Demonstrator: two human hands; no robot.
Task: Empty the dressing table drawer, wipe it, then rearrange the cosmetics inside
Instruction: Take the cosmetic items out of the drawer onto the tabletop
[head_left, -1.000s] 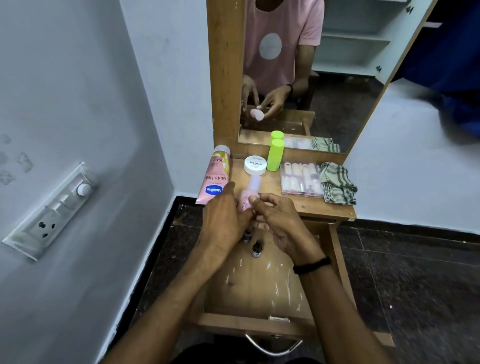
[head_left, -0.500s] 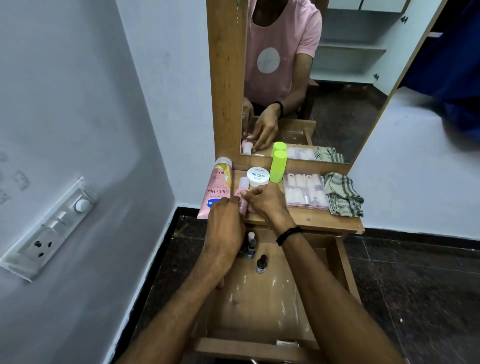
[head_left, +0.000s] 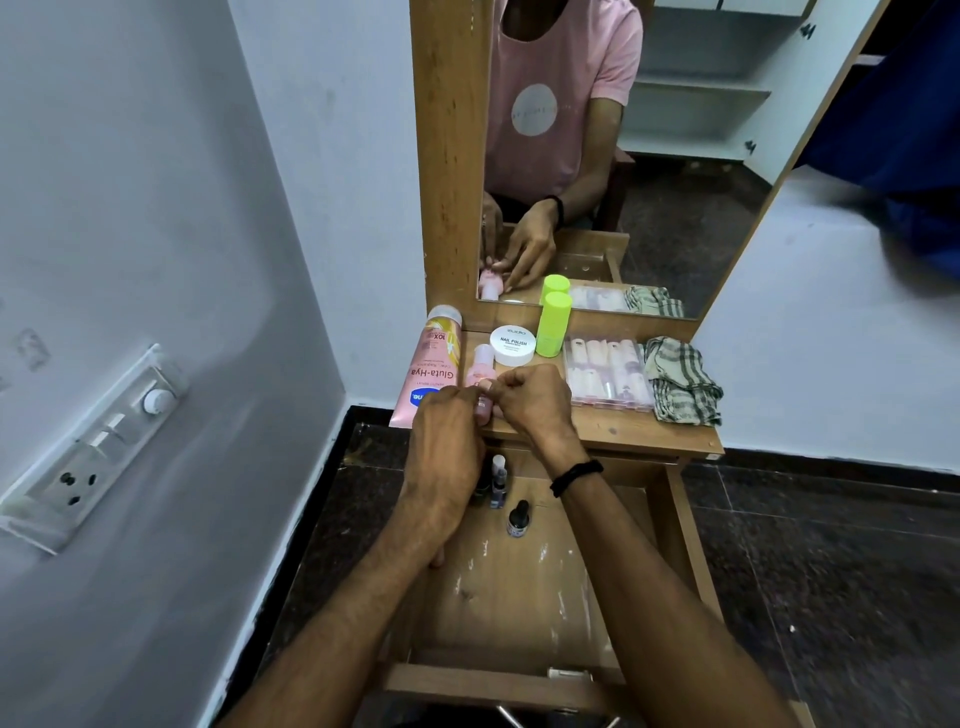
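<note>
A small pink bottle (head_left: 481, 364) lies on the wooden dressing table top (head_left: 602, 427), between a pink lotion tube (head_left: 430, 364) and a white nail polish jar (head_left: 512, 344). My left hand (head_left: 447, 441) and my right hand (head_left: 532, 400) meet at the bottle's near end, fingers curled around it. Below them the drawer (head_left: 519, 597) is pulled out. Two small nail polish bottles (head_left: 498, 480) stand at its back, partly hidden by my left hand, with a dark-capped one (head_left: 518, 519) in front.
A green bottle (head_left: 553, 325), a clear box of false nails (head_left: 608, 374) and a checked cloth (head_left: 680, 379) sit further right on the top. The mirror (head_left: 623, 156) stands behind. A switchboard (head_left: 93, 447) sticks out of the left wall.
Both hands carried the pink bottle from above the drawer up onto the table top and laid it beside the lotion tube, where they still hold it.
</note>
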